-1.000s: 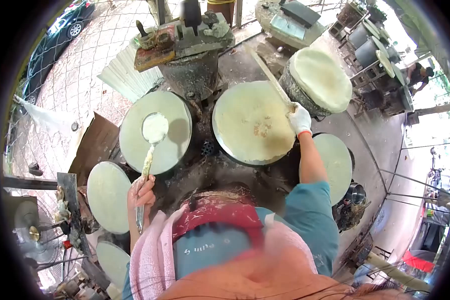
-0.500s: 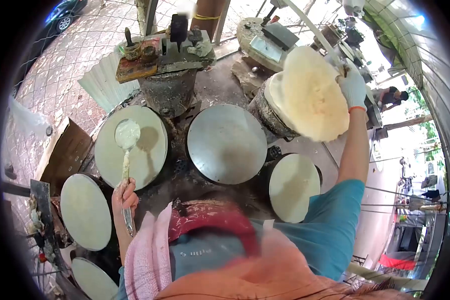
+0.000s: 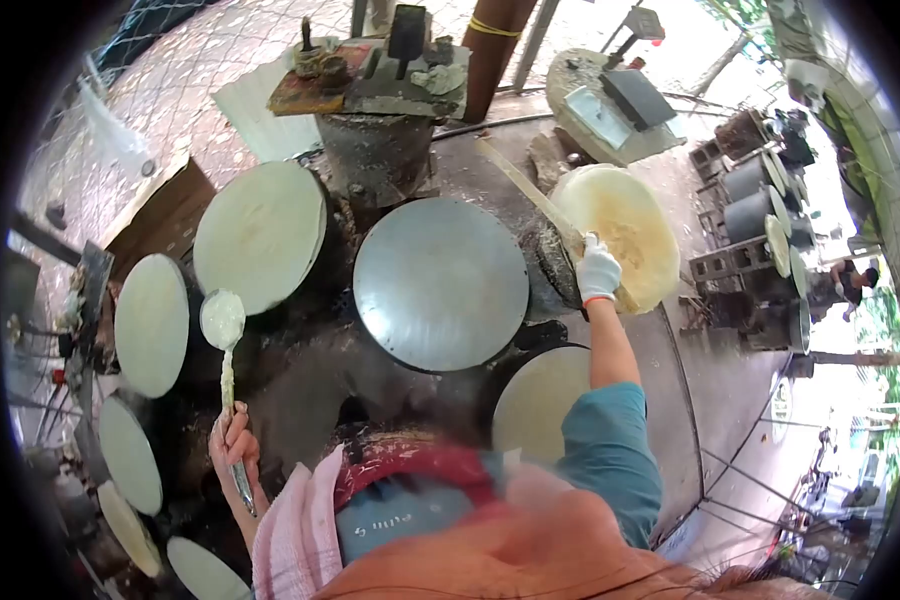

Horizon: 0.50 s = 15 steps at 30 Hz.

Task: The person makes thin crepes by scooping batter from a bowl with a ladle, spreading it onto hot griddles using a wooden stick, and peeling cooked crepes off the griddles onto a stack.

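My left hand [image 3: 235, 445], bare, is closed round the handle of a ladle [image 3: 223, 320] whose bowl holds pale batter. The bowl hangs just below the lower edge of a round griddle coated with a pale sheet [image 3: 260, 235]. My right hand [image 3: 598, 272], in a white glove, is closed on a long flat wooden stick [image 3: 530, 190]. The stick lies across a large round pancake [image 3: 635, 235] with a golden-brown middle, on top of a pale stack on a round stand. Between my hands is a bare metal griddle [image 3: 440, 285].
Several batter-coated griddles [image 3: 152, 325] line the left side, and another [image 3: 545, 405] sits below my right arm. A drum [image 3: 375, 160] with tools on top stands behind. A round table [image 3: 590, 100] is at the back. A person [image 3: 852, 285] is far right, near more griddles.
The pancake, raised near my gloved hand before, now lies on the stack at the right. My right hand has come down and left with the stick. The ladle has shifted off the coated griddle.
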Available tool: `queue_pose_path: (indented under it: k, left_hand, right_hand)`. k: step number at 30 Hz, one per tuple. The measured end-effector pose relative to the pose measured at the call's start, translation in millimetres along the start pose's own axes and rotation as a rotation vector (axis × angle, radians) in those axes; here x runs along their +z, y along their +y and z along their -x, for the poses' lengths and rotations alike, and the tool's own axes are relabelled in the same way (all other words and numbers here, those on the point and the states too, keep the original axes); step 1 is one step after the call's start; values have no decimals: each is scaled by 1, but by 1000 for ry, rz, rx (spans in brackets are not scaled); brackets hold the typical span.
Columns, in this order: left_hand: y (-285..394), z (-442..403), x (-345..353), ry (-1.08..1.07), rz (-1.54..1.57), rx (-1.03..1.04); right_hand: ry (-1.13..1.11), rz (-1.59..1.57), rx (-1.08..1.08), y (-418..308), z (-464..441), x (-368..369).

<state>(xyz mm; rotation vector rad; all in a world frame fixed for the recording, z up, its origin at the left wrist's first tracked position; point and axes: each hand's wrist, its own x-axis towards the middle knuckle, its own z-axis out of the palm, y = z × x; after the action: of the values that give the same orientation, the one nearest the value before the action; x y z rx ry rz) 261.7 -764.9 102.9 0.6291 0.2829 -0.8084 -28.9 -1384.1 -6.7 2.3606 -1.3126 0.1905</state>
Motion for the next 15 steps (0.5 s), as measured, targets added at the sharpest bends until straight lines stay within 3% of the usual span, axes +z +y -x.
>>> queue_pose_path:
  k: [6,7,8,9,10,11,13,15]
  left_hand:
    - [-20,81,-35,32,32,121]
    - [-26,99,-36,259,-32,216]
    - [-28,114,-40,183,81,197]
    - [-27,129,-51,-14,199,154]
    - [-31,151,-61,-28,152,196]
    - [-32,170,-85,-229,214,183]
    - [-41,231,-100,263,29,364]
    - [-55,294,-144,167,238,426]
  right_hand:
    - [-12,-319,-3,-7,-18,-35]
    - [-27,-438,-75,-10,-17,-44]
    - [-194,-545,-6,-15,-16,-58]
    - [-105,-733,-16,-20,-9,-45]
    - [-100,-659,-81,-19,-7,-20]
    - [-46,-710,-174,-37,11,-49]
    - [-93,-740,-184,-85,57,-62]
    - [-123,-738,-219,-154,123,-110]
